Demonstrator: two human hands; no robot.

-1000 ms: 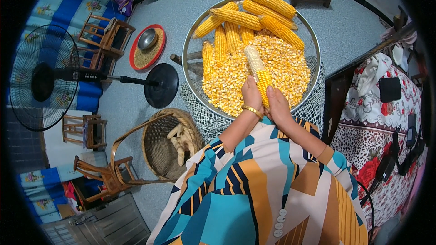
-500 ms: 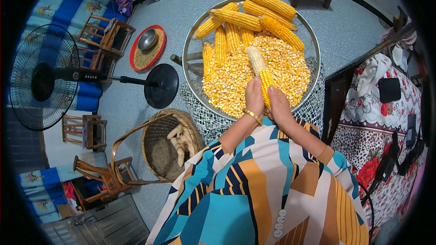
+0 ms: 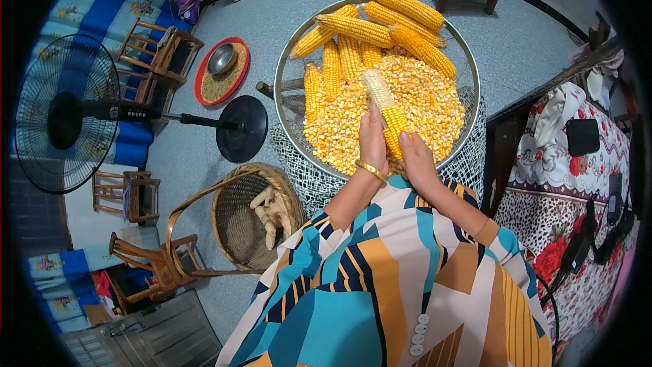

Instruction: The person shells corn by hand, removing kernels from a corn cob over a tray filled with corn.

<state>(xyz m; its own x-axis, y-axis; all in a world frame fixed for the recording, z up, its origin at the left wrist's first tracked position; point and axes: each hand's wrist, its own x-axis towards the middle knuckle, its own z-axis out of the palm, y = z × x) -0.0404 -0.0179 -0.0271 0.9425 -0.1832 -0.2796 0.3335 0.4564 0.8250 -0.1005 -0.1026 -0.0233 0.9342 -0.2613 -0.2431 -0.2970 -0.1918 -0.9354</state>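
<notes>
Between my two hands is a corn cob point(image 3: 392, 121), its far end stripped to the pale core and its near part covered in yellow kernels. My left hand point(image 3: 372, 137), with a gold bangle at the wrist, is closed along the cob's left side. Around the near right side of the same cob, my right hand point(image 3: 418, 158) is closed. Beneath them, loose kernels point(image 3: 333, 132) fill much of a wide round metal tray point(image 3: 280, 105). Several unshelled corn cobs point(image 3: 407, 10) lie across the tray's far side.
Left of me, a wicker basket point(image 3: 227, 231) with a tall handle holds bare cobs point(image 3: 270, 214). A standing fan point(image 3: 68, 119) has its black base point(image 3: 241, 129) near the tray. Beyond are a red dish point(image 3: 200, 85) and wooden chairs point(image 3: 163, 54). A cloth-covered bed point(image 3: 536, 190) is at right.
The cob's bare end has swung slightly left, and my left hand has shifted left and farther up along it. My right hand stays nearly in place.
</notes>
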